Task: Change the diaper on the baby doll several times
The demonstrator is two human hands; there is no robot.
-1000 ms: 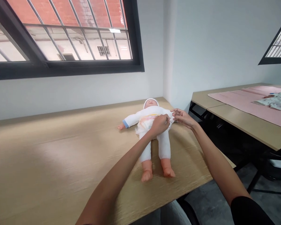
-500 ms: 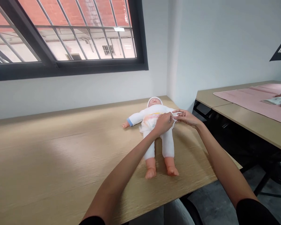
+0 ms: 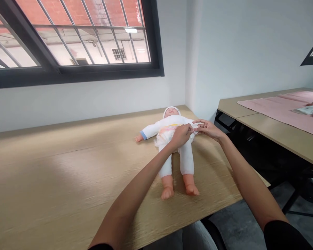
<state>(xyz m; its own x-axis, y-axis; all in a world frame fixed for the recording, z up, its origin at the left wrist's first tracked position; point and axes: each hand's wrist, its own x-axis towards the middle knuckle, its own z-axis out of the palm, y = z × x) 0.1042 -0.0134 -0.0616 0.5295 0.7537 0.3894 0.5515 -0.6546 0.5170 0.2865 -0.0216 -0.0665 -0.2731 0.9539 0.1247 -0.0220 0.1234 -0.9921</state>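
A baby doll point(image 3: 172, 146) in white clothes and a white cap lies on its back on the wooden table point(image 3: 54, 173), head toward the wall. A diaper point(image 3: 163, 136) with pastel print wraps its waist. My left hand point(image 3: 181, 136) rests on the doll's belly and pinches the diaper edge at the doll's right-hand side. My right hand point(image 3: 207, 129) meets it there, fingers pinching the same white flap. The doll's far arm is hidden behind my hands.
A second table point(image 3: 276, 135) stands to the right across a gap, with a pink cloth point(image 3: 279, 109) and a patterned garment point(image 3: 311, 110) on it. A barred window point(image 3: 73, 38) runs along the wall behind. Grey floor point(image 3: 237, 225) shows below the table edge.
Both hands have stayed at the diaper's side with small finger movements. The view has shifted a little, so the doll appears slightly further right than a second ago.
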